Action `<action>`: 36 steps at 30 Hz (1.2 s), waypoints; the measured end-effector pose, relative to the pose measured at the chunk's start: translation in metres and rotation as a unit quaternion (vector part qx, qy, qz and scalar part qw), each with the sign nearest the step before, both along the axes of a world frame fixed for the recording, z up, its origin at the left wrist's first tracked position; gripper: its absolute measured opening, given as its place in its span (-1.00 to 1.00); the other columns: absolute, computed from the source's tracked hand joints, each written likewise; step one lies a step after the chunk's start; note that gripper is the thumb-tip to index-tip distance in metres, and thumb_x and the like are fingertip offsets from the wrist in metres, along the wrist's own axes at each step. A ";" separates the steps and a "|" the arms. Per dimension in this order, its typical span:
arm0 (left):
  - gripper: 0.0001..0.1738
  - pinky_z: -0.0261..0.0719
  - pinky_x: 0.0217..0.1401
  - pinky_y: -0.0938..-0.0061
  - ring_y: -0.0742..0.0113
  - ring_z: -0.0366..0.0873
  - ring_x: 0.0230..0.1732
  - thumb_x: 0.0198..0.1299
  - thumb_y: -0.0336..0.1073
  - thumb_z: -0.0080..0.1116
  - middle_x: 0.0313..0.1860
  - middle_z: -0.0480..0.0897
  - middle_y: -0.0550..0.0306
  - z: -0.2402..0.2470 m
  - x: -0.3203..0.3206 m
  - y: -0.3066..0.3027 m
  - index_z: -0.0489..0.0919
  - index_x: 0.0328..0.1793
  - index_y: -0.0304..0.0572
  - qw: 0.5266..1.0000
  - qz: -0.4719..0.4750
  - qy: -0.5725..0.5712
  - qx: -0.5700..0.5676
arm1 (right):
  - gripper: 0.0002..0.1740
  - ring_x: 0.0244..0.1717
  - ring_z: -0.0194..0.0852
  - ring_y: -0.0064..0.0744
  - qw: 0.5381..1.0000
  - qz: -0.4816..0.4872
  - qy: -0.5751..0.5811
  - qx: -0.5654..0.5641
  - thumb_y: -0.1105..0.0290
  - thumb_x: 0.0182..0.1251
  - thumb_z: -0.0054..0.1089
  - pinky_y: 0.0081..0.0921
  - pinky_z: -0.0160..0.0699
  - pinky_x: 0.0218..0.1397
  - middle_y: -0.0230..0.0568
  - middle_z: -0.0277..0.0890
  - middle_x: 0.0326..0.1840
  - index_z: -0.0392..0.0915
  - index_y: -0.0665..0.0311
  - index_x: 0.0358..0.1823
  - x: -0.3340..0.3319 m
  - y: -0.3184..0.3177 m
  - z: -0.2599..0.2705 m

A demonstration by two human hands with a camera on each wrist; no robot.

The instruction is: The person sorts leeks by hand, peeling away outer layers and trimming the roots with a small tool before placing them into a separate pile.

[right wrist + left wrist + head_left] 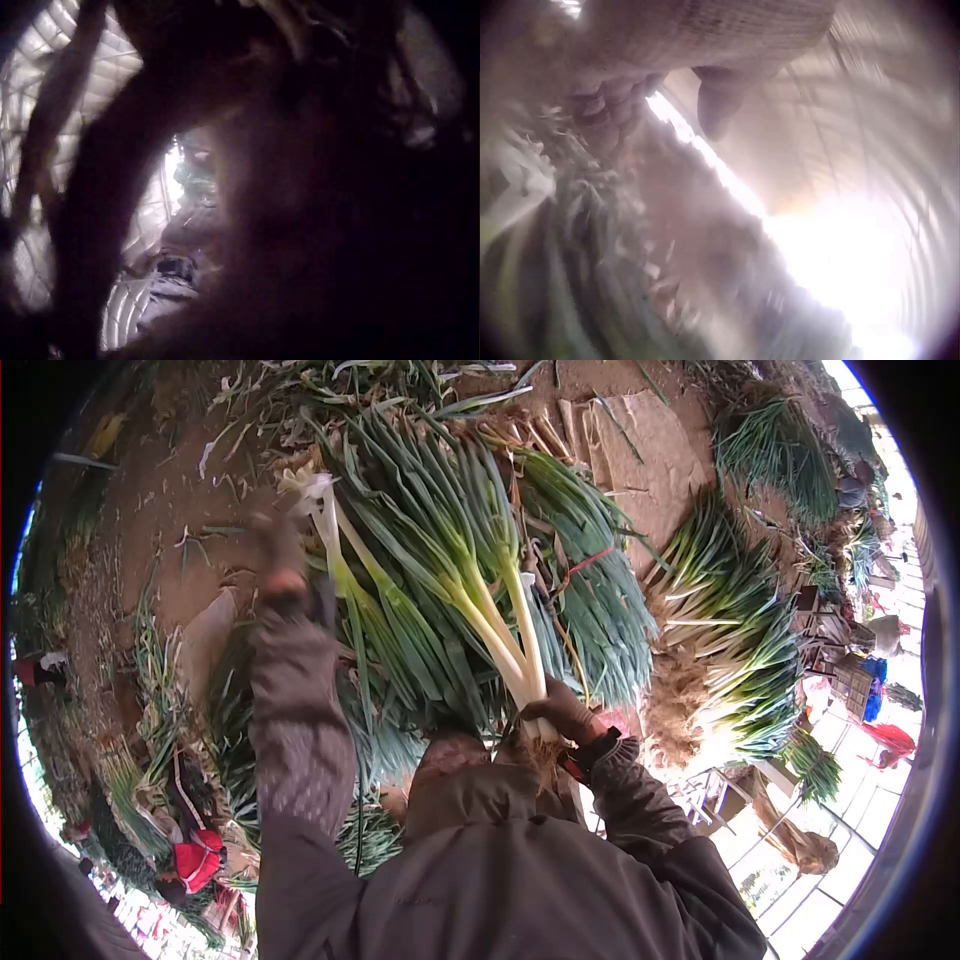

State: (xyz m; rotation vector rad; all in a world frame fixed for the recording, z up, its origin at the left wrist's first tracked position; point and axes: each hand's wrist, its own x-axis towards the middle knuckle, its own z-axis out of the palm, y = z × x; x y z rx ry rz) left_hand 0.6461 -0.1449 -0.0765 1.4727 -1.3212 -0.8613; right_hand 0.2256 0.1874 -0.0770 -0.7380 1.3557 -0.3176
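My right hand [567, 712] grips a few long green onions [510, 650] by their white lower stalks, near the roots. Their green leaves fan away over a large pile of leaves [400, 490]. Blurred by motion, my left hand [280, 550] is over the left side of the pile, beside the white ends of other green onions [325, 525]. In the left wrist view the thumb [718, 105] stands apart from the bent fingers [604, 112], with nothing seen between them. The right wrist view is mostly dark.
A tied bundle of green onions [590, 570] lies right of the pile. Farther right is a long row of green onions [725, 640] with roots facing me. Flattened cardboard [640, 450] and leaf scraps cover the ground ahead. A person in red [198, 860] is at lower left.
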 end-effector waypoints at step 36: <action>-0.60 0.68 0.07 0.22 0.16 0.68 -0.05 0.43 -0.03 0.19 -0.02 0.70 0.10 -0.082 -0.117 0.163 0.62 0.18 -0.14 0.803 -0.187 0.350 0.444 | -0.13 0.04 0.57 -0.31 0.998 -0.020 -0.038 0.049 0.36 -0.02 0.43 -0.37 0.57 0.21 -0.11 0.59 0.09 0.37 0.41 0.43 -0.023 -0.003 0.051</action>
